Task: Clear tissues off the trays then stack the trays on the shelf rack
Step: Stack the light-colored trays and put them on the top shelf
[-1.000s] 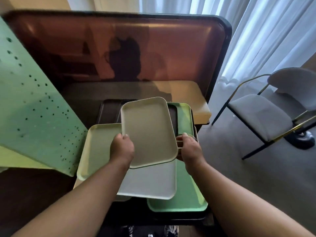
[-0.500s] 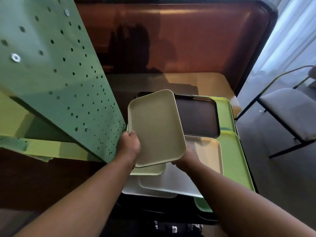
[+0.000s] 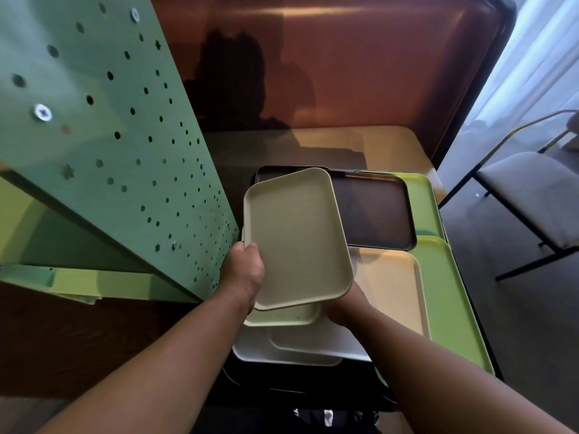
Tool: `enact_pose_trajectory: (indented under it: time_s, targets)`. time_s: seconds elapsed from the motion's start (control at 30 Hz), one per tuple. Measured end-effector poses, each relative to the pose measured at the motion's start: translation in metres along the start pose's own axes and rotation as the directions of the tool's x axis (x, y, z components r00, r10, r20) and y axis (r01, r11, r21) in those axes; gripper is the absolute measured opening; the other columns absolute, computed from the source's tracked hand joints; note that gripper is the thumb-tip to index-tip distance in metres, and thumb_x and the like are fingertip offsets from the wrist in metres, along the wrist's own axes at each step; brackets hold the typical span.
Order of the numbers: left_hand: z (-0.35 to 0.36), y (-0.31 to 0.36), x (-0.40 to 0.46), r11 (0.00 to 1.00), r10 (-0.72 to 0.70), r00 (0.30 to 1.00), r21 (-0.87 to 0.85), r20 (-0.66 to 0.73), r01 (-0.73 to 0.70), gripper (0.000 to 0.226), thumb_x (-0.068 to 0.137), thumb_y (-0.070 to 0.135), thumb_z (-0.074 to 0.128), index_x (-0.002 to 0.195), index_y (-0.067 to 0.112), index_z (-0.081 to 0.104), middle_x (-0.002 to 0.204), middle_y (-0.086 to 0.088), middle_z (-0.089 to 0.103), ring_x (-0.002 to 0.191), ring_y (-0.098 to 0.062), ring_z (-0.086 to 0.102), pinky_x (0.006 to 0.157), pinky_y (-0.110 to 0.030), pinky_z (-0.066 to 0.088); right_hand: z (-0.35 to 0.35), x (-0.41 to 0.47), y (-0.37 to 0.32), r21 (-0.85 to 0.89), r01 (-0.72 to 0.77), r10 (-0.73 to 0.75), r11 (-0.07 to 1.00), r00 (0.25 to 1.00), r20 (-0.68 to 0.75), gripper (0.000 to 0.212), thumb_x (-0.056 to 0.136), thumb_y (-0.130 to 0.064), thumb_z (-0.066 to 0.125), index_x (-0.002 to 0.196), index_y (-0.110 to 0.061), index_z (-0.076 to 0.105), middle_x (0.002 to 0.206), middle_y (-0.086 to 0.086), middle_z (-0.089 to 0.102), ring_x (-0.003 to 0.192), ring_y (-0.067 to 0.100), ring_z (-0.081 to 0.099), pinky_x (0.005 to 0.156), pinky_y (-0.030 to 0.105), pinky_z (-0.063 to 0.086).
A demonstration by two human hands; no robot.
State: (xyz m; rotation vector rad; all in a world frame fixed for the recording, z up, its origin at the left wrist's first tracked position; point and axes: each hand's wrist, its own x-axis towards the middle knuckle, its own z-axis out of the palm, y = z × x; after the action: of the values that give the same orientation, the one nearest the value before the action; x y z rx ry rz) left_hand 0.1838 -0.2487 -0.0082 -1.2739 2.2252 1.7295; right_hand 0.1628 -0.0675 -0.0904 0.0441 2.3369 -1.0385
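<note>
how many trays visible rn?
7: beige tray in both hands; pale one beneath; two white, cream, dark, green on the pile. More may be hidden.

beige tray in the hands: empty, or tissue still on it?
Empty. The beige tray, held by the left hand and right hand, shows a bare inner face with no tissue on it.

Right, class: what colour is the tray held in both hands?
Pale beige tray, plain with no pattern, seen in the head view.
</note>
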Motion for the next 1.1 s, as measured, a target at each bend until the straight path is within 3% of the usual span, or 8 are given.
enact_pose_trajectory:
  time_s: [0.17, 0.27, 0.43, 0.57, 0.6, 0.73, 0.83, 1.1]
  targets:
    - [-0.003, -0.003, 0.002, 0.999, 0.025, 1.0, 0.036, 0.006, -0.026, 0.036, 0.107, 0.027, 0.035, 0.117, 0.004, 0.061, 0.11, -0.015, 0.066, 0.1, -0.032, 0.061, 0.091, -0.041, 0.05, -0.002, 0.008, 0.022, 0.252, -0.098, 0.129, 0.963, 0.986, -0.107, 0.04, 0.073, -0.041, 0.068, 0.104, -0.018, 0.064, 0.094, 0.0, 0.075, 0.091, 0.025, 0.072, 0.081, 0.049, 0.062]
    - [-0.001, 0.001, -0.001, 0.998, 0.048, 0.998, 0.025, 0.026, -0.049, 0.037, 0.108, 0.028, 0.035, 0.121, 0.005, 0.061, 0.111, -0.013, 0.066, 0.105, -0.032, 0.062, 0.096, -0.042, 0.05, -0.016, -0.008, 0.017, 0.301, -0.079, 0.148, 0.95, 0.966, -0.213, 0.006, 0.093, -0.023, 0.059, 0.098, -0.02, 0.056, 0.095, 0.008, 0.07, 0.091, 0.029, 0.067, 0.083, 0.053, 0.058]
    - [0.015, 0.014, -0.009, 0.992, 0.117, 0.993, 0.041, 0.015, -0.117, 0.038, 0.107, 0.028, 0.037, 0.123, 0.004, 0.061, 0.113, -0.016, 0.067, 0.106, -0.034, 0.062, 0.1, -0.049, 0.05, -0.051, -0.034, -0.008, 0.477, -0.006, 0.194, 0.879, 0.918, -0.347, 0.014, 0.096, -0.014, 0.043, 0.102, -0.013, 0.056, 0.096, 0.016, 0.067, 0.092, 0.036, 0.064, 0.083, 0.056, 0.057]
    - [0.031, 0.024, -0.017, 0.993, 0.121, 0.993, 0.015, 0.006, -0.121, 0.033, 0.108, 0.026, 0.039, 0.117, 0.006, 0.063, 0.109, -0.012, 0.067, 0.097, -0.027, 0.059, 0.092, -0.034, 0.047, -0.078, -0.042, -0.015, 0.468, 0.097, 0.132, 0.878, 0.893, -0.431, 0.014, 0.097, -0.006, 0.045, 0.102, -0.006, 0.058, 0.087, 0.01, 0.063, 0.078, 0.026, 0.06, 0.064, 0.029, 0.052]
    - [0.035, 0.027, -0.019, 0.993, 0.117, 0.993, 0.007, 0.007, -0.117, 0.031, 0.108, 0.026, 0.039, 0.115, 0.008, 0.064, 0.108, -0.011, 0.067, 0.095, -0.025, 0.058, 0.088, -0.032, 0.045, -0.082, -0.043, -0.012, 0.462, 0.114, 0.121, 0.879, 0.886, -0.448, 0.013, 0.095, -0.007, 0.045, 0.1, -0.007, 0.058, 0.087, 0.011, 0.063, 0.077, 0.027, 0.059, 0.063, 0.031, 0.052]
    - [0.051, 0.034, -0.028, 0.992, 0.123, 0.992, 0.019, 0.031, -0.123, 0.03, 0.107, 0.027, 0.04, 0.111, 0.012, 0.065, 0.104, -0.007, 0.067, 0.095, -0.027, 0.06, 0.087, -0.034, 0.047, -0.096, -0.048, 0.004, 0.503, 0.145, 0.101, 0.852, 0.897, -0.429, 0.018, 0.081, -0.026, 0.044, 0.094, -0.02, 0.056, 0.092, 0.017, 0.063, 0.082, 0.04, 0.06, 0.07, 0.057, 0.056]
    - [0.067, 0.034, -0.032, 0.992, 0.12, 0.99, -0.046, 0.068, -0.117, 0.032, 0.105, 0.028, 0.043, 0.094, 0.009, 0.066, 0.097, -0.016, 0.072, 0.096, -0.038, 0.067, 0.092, -0.049, 0.056, -0.108, -0.057, 0.008, 0.578, 0.165, 0.078, 0.8, 0.925, -0.372, 0.022, 0.084, -0.026, 0.043, 0.099, -0.013, 0.053, 0.084, 0.012, 0.054, 0.075, 0.028, 0.05, 0.064, 0.046, 0.046]
    - [0.106, 0.028, -0.056, 0.99, 0.102, 0.995, -0.105, 0.015, -0.099, 0.029, 0.1, 0.027, 0.046, 0.091, 0.008, 0.066, 0.097, -0.018, 0.072, 0.097, -0.041, 0.067, 0.09, -0.051, 0.054, -0.143, -0.06, 0.035, 0.64, 0.232, -0.026, 0.732, 0.949, -0.314, 0.024, 0.111, -0.02, 0.04, 0.102, -0.005, 0.056, 0.085, 0.009, 0.06, 0.074, 0.018, 0.055, 0.061, 0.026, 0.05]
